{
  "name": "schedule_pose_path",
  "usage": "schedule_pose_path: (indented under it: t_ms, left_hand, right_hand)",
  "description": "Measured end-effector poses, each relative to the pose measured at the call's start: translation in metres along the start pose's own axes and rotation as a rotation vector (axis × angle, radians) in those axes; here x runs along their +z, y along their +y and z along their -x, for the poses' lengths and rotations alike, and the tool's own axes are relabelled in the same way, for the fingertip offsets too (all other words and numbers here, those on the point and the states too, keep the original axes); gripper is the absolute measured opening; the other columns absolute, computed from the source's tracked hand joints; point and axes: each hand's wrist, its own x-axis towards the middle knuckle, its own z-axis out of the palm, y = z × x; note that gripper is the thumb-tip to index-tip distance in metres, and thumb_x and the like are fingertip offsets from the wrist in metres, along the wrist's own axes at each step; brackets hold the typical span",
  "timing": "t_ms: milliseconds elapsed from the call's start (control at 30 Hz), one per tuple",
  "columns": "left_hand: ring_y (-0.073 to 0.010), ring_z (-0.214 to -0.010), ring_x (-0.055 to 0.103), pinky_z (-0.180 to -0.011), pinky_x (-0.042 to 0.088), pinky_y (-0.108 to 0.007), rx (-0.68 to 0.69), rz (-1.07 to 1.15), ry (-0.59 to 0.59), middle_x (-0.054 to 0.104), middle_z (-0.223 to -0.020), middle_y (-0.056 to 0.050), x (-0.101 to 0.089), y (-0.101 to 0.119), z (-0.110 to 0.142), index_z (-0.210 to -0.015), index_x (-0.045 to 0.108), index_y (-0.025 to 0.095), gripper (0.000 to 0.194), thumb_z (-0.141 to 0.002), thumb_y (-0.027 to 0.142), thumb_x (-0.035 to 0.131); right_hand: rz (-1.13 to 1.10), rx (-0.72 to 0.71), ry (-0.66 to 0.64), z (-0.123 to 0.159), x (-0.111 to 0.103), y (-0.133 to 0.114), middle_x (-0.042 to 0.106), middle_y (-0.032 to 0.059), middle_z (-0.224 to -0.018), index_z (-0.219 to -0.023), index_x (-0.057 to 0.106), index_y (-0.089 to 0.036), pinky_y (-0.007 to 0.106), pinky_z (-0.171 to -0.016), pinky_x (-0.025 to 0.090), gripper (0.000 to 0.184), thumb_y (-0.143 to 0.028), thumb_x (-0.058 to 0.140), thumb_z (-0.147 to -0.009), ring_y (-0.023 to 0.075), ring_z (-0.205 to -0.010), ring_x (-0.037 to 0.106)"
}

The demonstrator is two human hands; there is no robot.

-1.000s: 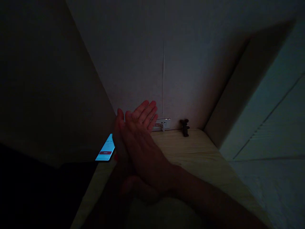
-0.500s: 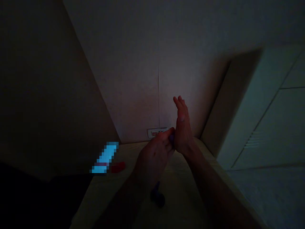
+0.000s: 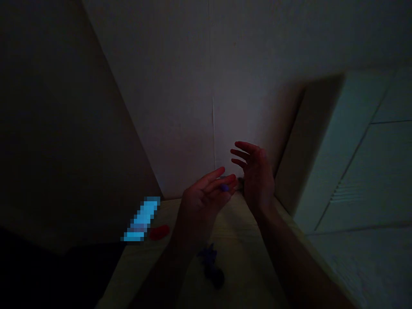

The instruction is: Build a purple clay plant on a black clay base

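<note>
Above the pale wood-grained tabletop (image 3: 241,231), two bare hands stand apart from each other. The left hand (image 3: 201,204) is turned partly palm-up over the tabletop's far part, its fingers stretched out and loosely parted, with a small rounded purple lump (image 3: 224,188) lying on them; the hand is not clamped around it. The right hand (image 3: 259,184) is raised over the tabletop's far right part, near the lump but off it, its fingers spread and slightly bent. At the tabletop's left edge glows a flat blue pixelated rectangle (image 3: 141,219), and just beside it on the tabletop lies a bright red oblong lump (image 3: 160,232). Toward the tabletop's near side is a dark purple and black object (image 3: 210,262), too dim to make out fully. Behind the tabletop rises a grey wall (image 3: 180,107); to its right stands a pale slatted cabinet (image 3: 376,171).
</note>
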Motion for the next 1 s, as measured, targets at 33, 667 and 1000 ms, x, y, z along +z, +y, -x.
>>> schedule_pose_path:
  t_ms: [33,667,1000]
  left_hand:
    - [-0.0307,-0.121,0.074,-0.108,0.06,-0.045,0.007,-0.013,0.01,0.078,-0.128,-0.015,0.0,0.003,0.0,-0.136,0.067,0.016,0.06,-0.08,0.026,0.089]
    - [-0.036,-0.14,0.06,-0.12,0.047,-0.049,0.024,0.107,0.073,0.073,-0.136,-0.017,-0.005,0.013,0.002,-0.151,0.055,0.02,0.08,-0.079,0.021,0.088]
    - [-0.0314,-0.146,0.054,-0.125,0.04,-0.046,-0.001,0.429,0.228,0.061,-0.151,-0.02,-0.002,0.031,0.003,-0.138,0.059,0.01,0.05,-0.09,0.023,0.054]
  right_hand:
    - [-0.049,0.036,-0.012,0.0,0.001,-0.003,0.07,0.0099,-0.13,-0.112,0.071,-0.027,0.049,-0.097,0.056,0.043,-0.063,0.05,-0.1,0.0282,-0.115,0.069]
    - [0.28,-0.278,-0.633,-0.002,-0.009,-0.019,0.076,0.0071,-0.12,-0.107,0.081,-0.03,0.043,-0.095,0.062,0.014,-0.031,0.079,-0.093,0.0235,-0.116,0.073]
    - [0.555,-0.614,-0.572,0.012,0.006,-0.027,0.078,0.0075,-0.104,-0.114,0.072,-0.024,0.041,-0.089,0.062,0.02,-0.018,0.069,-0.096,0.023,-0.1,0.073]
